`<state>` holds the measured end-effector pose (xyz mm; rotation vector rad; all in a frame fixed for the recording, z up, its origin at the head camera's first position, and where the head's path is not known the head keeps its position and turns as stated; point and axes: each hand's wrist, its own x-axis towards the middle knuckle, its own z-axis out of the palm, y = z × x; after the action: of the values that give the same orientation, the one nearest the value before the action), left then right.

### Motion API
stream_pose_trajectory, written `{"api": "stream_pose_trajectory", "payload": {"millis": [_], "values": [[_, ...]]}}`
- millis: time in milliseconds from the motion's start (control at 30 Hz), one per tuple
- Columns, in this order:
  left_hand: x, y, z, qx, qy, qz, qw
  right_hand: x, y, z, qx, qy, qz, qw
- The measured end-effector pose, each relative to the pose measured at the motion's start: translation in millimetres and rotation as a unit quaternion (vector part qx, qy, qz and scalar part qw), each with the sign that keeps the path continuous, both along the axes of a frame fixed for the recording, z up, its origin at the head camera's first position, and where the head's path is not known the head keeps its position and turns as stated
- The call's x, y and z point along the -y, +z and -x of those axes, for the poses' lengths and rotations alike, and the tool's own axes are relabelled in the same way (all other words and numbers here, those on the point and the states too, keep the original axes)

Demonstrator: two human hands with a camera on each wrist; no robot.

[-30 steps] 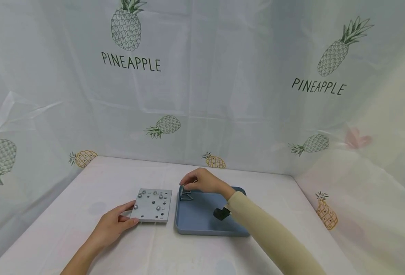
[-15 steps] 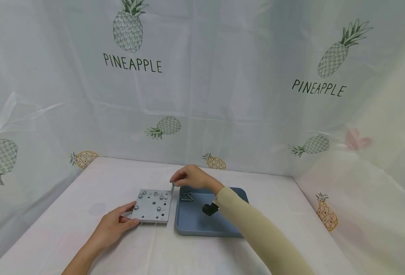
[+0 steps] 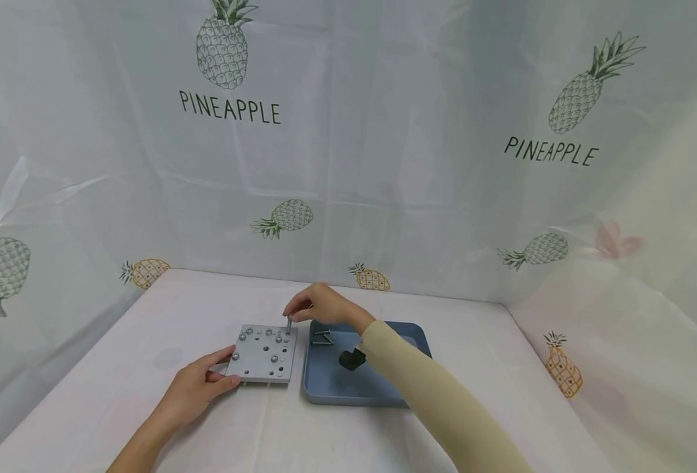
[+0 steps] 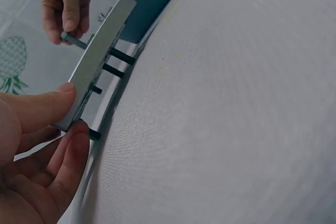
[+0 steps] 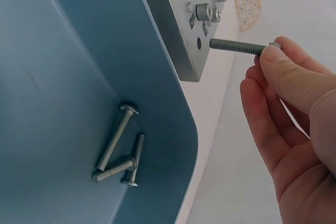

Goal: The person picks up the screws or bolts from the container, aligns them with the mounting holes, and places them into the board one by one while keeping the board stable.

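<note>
A square metal plate (image 3: 256, 364) with holes and several bolt heads stands raised above the table, bolt shanks (image 4: 113, 70) poking out beneath it. My left hand (image 3: 197, 383) grips the plate's near left corner, thumb on top and fingers underneath. Between thumb and fingertips, my right hand (image 3: 321, 305) pinches a bolt (image 5: 236, 46) by its head. In the right wrist view, the bolt's threaded end points at a hole (image 5: 199, 43) near the plate's corner, a small gap short of it.
Right beside the plate lies a blue tray (image 3: 348, 399). Three loose bolts (image 5: 116, 139) lie in the tray's far left corner. A pineapple-printed curtain (image 3: 383, 164) hangs behind the white-covered table (image 3: 324, 440).
My right hand has lifted a bolt from the tray's far left corner and carried it left over the plate's far right corner. The left hand keeps its grip on the plate.
</note>
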<state>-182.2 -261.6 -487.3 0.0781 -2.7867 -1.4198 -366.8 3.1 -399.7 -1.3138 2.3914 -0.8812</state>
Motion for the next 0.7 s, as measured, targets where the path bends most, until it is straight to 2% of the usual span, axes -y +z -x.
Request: {"api": "stream_pose_trajectory", "payload": {"millis": [200, 700], "values": [[-2.5, 0.9, 0.1, 0.006, 0.005, 0.005, 1.0000, 1.7, -3.7, 2.4, -0.008, 0.013, -0.001, 0.9999], [-3.4, 1.2, -0.3, 0.006, 0.011, 0.006, 0.9999, 4.4, -10.2, 1.5, -0.004, 0.013, -0.008, 0.9999]]}}
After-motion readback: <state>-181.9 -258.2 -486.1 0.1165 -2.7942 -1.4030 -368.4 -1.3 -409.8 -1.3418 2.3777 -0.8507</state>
